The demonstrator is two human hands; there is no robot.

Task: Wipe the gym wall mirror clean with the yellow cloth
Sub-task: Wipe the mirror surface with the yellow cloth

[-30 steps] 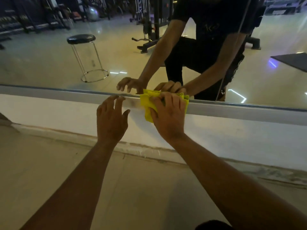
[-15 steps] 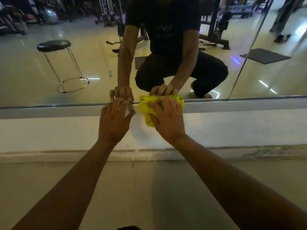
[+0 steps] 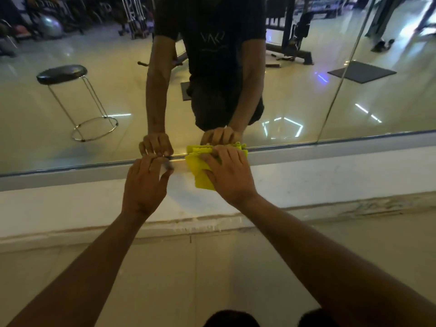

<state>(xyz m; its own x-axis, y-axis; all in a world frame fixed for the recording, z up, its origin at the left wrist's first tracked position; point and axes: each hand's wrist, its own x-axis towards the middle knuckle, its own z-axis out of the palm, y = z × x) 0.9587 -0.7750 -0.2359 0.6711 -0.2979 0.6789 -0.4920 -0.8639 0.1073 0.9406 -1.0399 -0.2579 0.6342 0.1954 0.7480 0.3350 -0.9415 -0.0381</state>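
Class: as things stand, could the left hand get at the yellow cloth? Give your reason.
Probably yes. The left hand rests open against the mirror's bottom frame, beside the yellow cloth with nothing between them; the right hand covers only the cloth's right part.

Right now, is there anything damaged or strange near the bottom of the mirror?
Yes. The base strip of the wall, below the mirror, looks chipped and stained, mostly at the right. Otherwise nothing stands out: the right hand presses the yellow cloth on the frame.
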